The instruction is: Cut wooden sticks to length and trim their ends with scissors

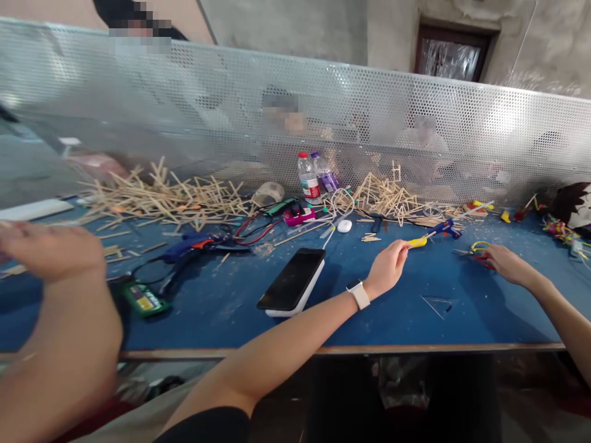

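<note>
My left hand [386, 267], with a white watch on its wrist, reaches far right across the blue table [397, 320]. Its fingertips pinch a yellow-handled tool [418, 242] whose thin shaft points toward a blue glue gun [446, 229]. My right hand [506, 264] comes in from the right edge. Its fingers are closed over small yellow-and-red-handled cutters [478, 250] lying on the table. A black phone [292, 278] rests on a white box just left of my left forearm.
Another person's blurred arm and hand [50, 258] fill the near left. Heaps of thin wooden sticks [161, 197] and a stick frame [383, 194] lie along a perforated metal screen [295, 111]. A water bottle [308, 178], another glue gun [194, 243], cables and a green device [143, 298] are there too.
</note>
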### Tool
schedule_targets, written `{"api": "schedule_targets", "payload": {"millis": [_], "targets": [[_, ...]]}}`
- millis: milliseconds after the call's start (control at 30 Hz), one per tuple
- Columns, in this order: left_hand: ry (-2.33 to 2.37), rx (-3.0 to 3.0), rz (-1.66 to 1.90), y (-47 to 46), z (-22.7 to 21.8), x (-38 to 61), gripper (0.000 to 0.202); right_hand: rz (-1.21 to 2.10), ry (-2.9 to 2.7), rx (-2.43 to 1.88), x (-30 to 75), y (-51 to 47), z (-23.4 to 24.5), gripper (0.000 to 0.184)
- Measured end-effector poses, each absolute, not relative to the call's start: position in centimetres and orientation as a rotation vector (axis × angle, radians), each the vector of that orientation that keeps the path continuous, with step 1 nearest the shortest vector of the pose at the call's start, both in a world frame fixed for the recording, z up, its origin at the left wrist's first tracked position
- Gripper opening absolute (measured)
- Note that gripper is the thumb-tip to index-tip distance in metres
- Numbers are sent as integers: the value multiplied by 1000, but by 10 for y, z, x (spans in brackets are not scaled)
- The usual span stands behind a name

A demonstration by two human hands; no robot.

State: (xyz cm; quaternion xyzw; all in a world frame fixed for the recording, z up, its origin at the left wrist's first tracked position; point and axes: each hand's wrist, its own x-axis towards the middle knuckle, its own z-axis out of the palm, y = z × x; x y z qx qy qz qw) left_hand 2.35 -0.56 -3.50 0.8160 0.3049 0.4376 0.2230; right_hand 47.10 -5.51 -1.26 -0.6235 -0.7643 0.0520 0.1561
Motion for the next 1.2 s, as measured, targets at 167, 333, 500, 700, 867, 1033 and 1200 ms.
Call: {"api": "schedule_targets", "payload": {"millis": [167,333,500,700,867,1033,1200], "targets": [[815,2111,1251,-4,-37,24,29,261,-2116,-1676,444,-66,6,29],[764,1908,1244,-4,-33,21,53,786,-1891,-1245,369,-72,27,28],[707,1820,1173,-7,-28,21,70,1085,-1802,-833,291,-61,16,48],[663,1873,1091,-9,-27,23,64,1149,-1744,-763,272,-52,-16,48],[726,1909,1111,-9,-31,19,63,1228,-1707,-759,273,-55,-39,57],[768,1943,1107,-15,-31,19,62,1235,-1672,-743,270,-62,-42,65],[704,1983,1034,-24,-25,24,60,1237,-1716,-664,270,-68,-31,61]]}}
